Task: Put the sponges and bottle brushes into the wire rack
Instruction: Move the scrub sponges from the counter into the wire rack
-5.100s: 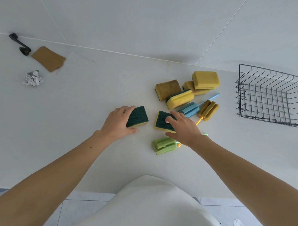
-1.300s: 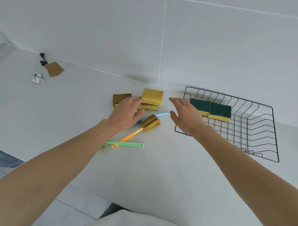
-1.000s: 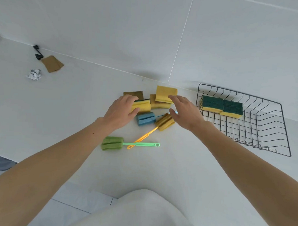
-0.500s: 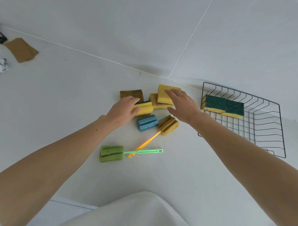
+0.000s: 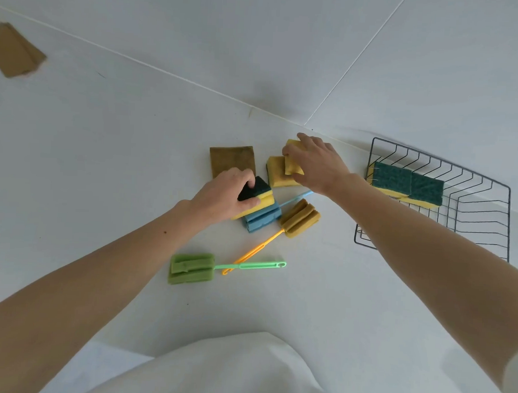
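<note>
Nearest on the table (image 5: 90, 147), short of the wire rack (image 5: 476, 223): green bottle brush (image 5: 191, 268). Beyond, left hand (image 5: 222, 194) fingers gripping a yellow-and-dark sponge (image 5: 259, 195); right hand (image 5: 317, 163) fingers clasping a yellow sponge (image 5: 291, 165). Inside the rack, two green-topped sponges (image 5: 406, 185).

We can read no text, label, brand, number or sign anywhere, neither on the sponges (image 5: 405, 186) in the wire rack (image 5: 483, 206), nor on the bottle brushes (image 5: 191, 267), nor on the white worktop (image 5: 105, 160).
</note>
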